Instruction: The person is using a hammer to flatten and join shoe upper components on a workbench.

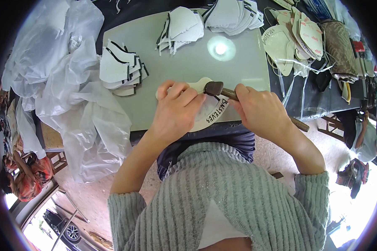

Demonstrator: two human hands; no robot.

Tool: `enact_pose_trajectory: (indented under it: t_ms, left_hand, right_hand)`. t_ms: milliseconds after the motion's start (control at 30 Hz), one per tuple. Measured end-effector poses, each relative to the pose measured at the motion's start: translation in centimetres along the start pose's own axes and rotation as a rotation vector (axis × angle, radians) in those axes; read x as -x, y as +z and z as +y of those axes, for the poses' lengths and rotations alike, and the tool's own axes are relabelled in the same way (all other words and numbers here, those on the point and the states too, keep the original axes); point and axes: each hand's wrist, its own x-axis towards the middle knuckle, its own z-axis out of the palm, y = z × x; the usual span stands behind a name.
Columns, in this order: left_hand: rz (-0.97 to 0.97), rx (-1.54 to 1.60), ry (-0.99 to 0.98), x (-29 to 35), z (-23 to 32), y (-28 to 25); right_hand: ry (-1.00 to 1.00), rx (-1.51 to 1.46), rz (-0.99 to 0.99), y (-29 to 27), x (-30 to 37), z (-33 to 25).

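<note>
Cream flat shoe-shaped template [205, 109] lay crosswise under my left hand [176, 109], fingers pressed flat; my right hand [259, 111] gripped the brown wooden-handled hammer [215, 88], head touching it.

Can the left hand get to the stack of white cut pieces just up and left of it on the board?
Probably yes. The left hand presses a cream pattern piece, and only bare board lies between it and the stack of white cut pieces.

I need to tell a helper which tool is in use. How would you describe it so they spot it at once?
On the pale grey work board, look at the near edge where both hands meet. The hammer is in the right hand: dark head, brown wooden handle, unlike the flat white cut pieces around it.
</note>
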Motion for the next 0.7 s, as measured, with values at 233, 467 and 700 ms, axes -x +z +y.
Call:
enact_pose_trajectory:
  t_ms: [233, 467, 700]
  left_hand:
    - [0.013, 0.124, 0.019, 0.7, -1.5, -0.7]
    - [0.004, 0.105, 0.062, 0.7, -1.4, -0.5]
    - [0.008, 0.119, 0.046, 0.8, -1.5, -0.4]
  right_hand:
    - [0.019, 0.009, 0.006, 0.3, 0.1, 0.1]
    - [-0.038, -0.109, 0.126, 0.1, 0.3, 0.1]
    - [0.009, -0.157, 0.056, -0.2, 0.0, -0.2]
